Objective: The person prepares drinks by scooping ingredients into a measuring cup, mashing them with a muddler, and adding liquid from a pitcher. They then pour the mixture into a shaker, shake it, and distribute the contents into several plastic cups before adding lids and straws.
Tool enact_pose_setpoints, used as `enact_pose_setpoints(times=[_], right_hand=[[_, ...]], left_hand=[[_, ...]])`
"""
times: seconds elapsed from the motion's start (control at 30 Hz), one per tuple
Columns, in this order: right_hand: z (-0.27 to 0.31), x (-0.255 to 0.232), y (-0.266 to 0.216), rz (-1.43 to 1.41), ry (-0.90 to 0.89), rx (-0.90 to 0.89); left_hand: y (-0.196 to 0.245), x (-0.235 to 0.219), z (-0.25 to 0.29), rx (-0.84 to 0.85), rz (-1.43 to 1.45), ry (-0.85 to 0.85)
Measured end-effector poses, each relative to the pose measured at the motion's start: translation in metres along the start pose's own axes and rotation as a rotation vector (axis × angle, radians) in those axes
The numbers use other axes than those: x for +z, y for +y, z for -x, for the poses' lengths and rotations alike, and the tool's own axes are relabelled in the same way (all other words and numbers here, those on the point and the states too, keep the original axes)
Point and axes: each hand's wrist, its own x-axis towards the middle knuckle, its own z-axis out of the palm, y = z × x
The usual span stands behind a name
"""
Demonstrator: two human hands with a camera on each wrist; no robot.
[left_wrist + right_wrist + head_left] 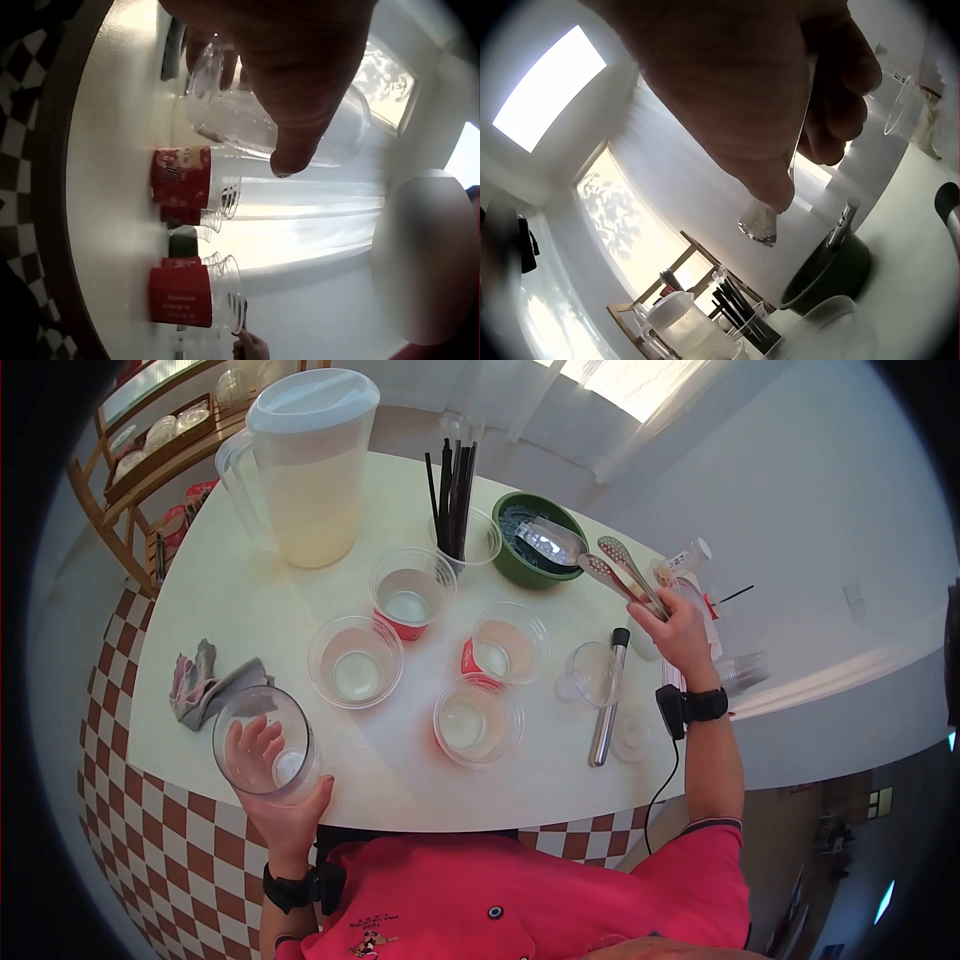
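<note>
Clear, tall and round-mouthed, an empty cup [283,725] is gripped by the left hand [285,815], well apart from the round green bowl [522,572]; perforated metal tongs [610,577], pinched in the nearer right hand [680,635], are angled bowlward, tips parted.

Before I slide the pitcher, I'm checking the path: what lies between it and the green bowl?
The cup of black straws stands between pitcher and bowl, in the head view.
</note>
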Motion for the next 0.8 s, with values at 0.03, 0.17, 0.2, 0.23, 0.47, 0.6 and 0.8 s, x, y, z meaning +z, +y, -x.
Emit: enact_pose_setpoints(times=[0.03,0.17,0.2,0.23,0.47,0.6,0.8], right_hand=[[-0.013,0.005,-0.004,0.026,-0.026,-0.006],[-0.062,0.028,-0.023,0.198,-0.146,0.020],[-0.075,0.035,-0.029,0.263,-0.176,0.031],[-0.084,0.042,-0.032,0.294,-0.160,-0.004],[-0.097,0.058,-0.043,0.338,-0.157,-0.023],[-0.089,0.046,-0.037,0.400,-0.106,-0.066],[-0.038,-0.002,-0.065,0.176,0.029,-0.182]], left_hand=[[-0.002,0.002,0.001,-0.021,0.025,-0.001],[-0.009,0.003,0.004,0.029,0.019,-0.035],[-0.010,0.002,0.006,0.044,-0.016,-0.049],[-0.011,0.002,0.006,0.059,-0.054,-0.056],[0.001,0.000,-0.005,0.107,-0.115,-0.087],[-0.001,0.001,-0.009,0.132,-0.121,-0.121],[-0.002,0.002,-0.008,0.139,-0.109,-0.118]])
